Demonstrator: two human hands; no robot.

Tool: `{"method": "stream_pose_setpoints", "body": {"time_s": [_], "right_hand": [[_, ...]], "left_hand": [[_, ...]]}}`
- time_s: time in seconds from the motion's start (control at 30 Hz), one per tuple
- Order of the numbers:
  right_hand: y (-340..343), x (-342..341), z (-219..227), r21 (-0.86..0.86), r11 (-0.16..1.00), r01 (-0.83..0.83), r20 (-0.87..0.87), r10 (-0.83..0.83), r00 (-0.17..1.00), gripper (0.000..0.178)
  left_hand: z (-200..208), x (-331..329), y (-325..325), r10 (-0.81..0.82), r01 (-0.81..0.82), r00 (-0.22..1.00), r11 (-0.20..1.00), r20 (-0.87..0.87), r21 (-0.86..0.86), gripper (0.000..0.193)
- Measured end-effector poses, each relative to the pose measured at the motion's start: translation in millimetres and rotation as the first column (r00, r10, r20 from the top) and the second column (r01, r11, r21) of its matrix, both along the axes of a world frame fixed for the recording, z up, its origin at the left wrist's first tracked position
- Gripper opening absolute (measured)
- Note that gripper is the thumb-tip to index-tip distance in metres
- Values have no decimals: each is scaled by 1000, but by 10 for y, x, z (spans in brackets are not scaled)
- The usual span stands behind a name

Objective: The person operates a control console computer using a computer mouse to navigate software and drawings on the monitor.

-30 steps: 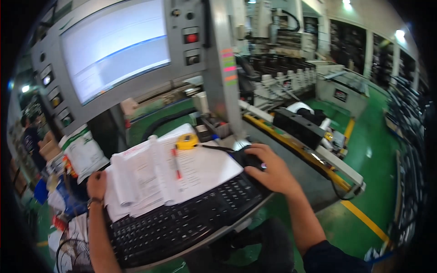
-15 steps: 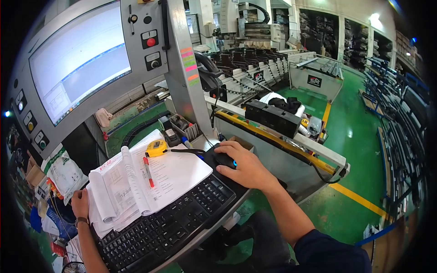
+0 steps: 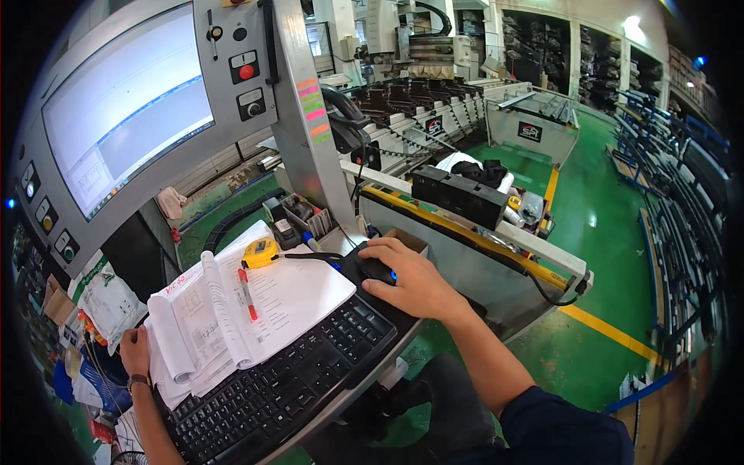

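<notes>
My right hand rests over a black computer mouse with a blue light, its fingers curved around it. At the left end of the console shelf, beside the stacked papers, my left hand is closed with curled fingers; whatever they grip is hidden. A black keyboard lies along the near edge of the shelf, partly beneath the papers. On the sheets sit a yellow tape measure with a black strap and a red-and-white pen. Some pages are rolled back.
A lit monitor stands in a grey control panel with buttons. Behind the papers is a small box of tools. A machine bed with a yellow-edged rail extends to the right. Racks of long profiles line the right side.
The whole view has shifted slightly, so the scene sits a little further left. My right hand stays on the mouse and my left hand stays beside the papers.
</notes>
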State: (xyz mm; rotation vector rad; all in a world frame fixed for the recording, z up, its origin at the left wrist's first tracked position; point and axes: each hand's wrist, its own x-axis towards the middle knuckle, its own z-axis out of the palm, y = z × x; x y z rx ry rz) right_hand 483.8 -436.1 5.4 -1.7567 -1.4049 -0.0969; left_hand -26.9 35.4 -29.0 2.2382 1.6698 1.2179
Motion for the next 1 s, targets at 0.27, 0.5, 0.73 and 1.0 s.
{"method": "stream_pose_setpoints", "body": {"time_s": [0.27,0.5,0.73,1.0], "right_hand": [[-1,-1,2,-8,1000,0,-6,0,1000,51],[1,2,1,-4,1000,-4,-8,4,1000,51],[-13,-7,18,-21,1000,-7,-32,6,999,51],[2,3,2,-12,1000,10,8,-10,1000,52]], "left_hand": [[-3,-1,14,11,-11,1000,1000,-9,2,46],[5,-4,13,11,-11,1000,1000,-11,-16,45],[14,2,-12,29,-29,999,1000,-28,-10,45],[1,-7,12,13,-13,1000,1000,-4,-18,44]]}}
